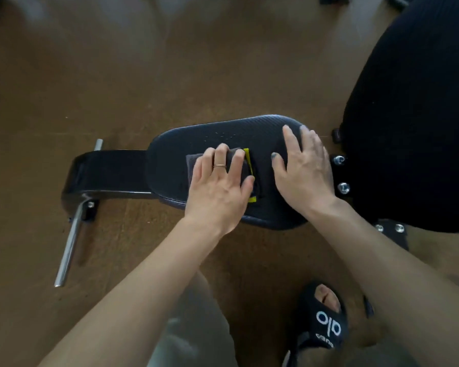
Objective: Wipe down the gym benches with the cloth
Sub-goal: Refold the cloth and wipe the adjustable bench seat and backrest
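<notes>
We can read one mark only: the white logo "alo" on the strap of the black slide sandal (321, 324) at the lower right, seen upside down from our view. Beneath it runs a smaller line of white letters, too small and cut off for us to read. We find no other lettering or numbers anywhere.

Dim, soft overall blur, wide-angle edge distortion.

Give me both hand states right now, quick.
Left hand: open, fingers flat, pressing the dark cloth onto the bench seat pad.
Right hand: open, resting flat on the pad, holding nothing.
</notes>
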